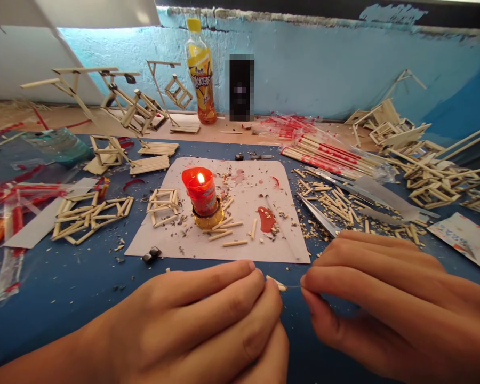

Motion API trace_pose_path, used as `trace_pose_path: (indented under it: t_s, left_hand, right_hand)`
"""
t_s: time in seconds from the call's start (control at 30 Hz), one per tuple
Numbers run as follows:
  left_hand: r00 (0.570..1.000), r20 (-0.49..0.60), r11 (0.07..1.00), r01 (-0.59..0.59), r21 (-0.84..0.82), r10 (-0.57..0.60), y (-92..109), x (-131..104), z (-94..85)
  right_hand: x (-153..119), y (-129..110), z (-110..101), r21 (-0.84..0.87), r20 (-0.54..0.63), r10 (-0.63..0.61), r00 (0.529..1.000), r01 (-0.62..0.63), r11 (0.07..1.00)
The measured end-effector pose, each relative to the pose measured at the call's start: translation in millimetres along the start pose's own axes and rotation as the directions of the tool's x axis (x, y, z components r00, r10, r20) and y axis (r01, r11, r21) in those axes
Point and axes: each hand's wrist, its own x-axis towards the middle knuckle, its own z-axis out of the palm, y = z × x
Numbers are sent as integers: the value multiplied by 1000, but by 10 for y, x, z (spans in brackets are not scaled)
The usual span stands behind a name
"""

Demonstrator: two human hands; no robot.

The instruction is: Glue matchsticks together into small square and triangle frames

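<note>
Left hand bunched, grip unclear, short pale wooden sticks at its fingertips; right hand, 3 o'clock, pinches 1 thin translucent strand; apparently fine fingertip work, calling for steadiness; lit red candle, 11 o'clock.

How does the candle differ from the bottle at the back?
The candle is lit, with a small flame at its top; the bottle is closed with a yellow cap. The candle is red and squat, while the bottle is taller and slimmer, with amber liquid showing. The candle sits in a gold base on a pale sheet; the bottle stands by the blue wall. Both are standing.
</note>
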Motion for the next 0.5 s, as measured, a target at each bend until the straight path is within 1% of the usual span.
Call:
trace_pose_path:
  t_s: [0.07,0.13,0.2,0.27,0.33,0.37,0.4,0.47,0.5]
  left_hand:
    - [998,38,996,-61,59,59,-53,-39,-12]
    - [988,111,985,-118,128,104,-120,-44,-59]
    - [968,190,963,-197,183,162,-195,-4,-125]
    - [930,244,923,-326,203,275,-261,67,-182]
    - [869,261,873,-465,147,420,-298,130,-209]
    - [875,239,878,-460,135,421,-301,151,-210]
    - [918,203,915,-374,151,341,-296,163,-206]
    - [964,131,961,-247,126,230,-276,172,-192]
    - [976,110,976,-199,91,189,-268,176,-185]
  right_hand:
    - [16,-2,-31,-28,-28,7,1000,-8,1000]
    - [26,1,-70,-18,-70,39,997,-40,999]
    - [23,14,-109,7,-103,92,990,-92,996]
    - [11,39,-140,0,-107,148,983,-149,989]
    - [3,73,-158,-21,-94,180,979,-183,983]
    - [5,91,-162,-27,-90,184,979,-187,982]
    - [11,109,-163,-27,-97,180,979,-184,983]
    - [27,143,-156,-12,-102,173,980,-175,984]
    - [34,159,-151,2,-92,173,981,-174,985]
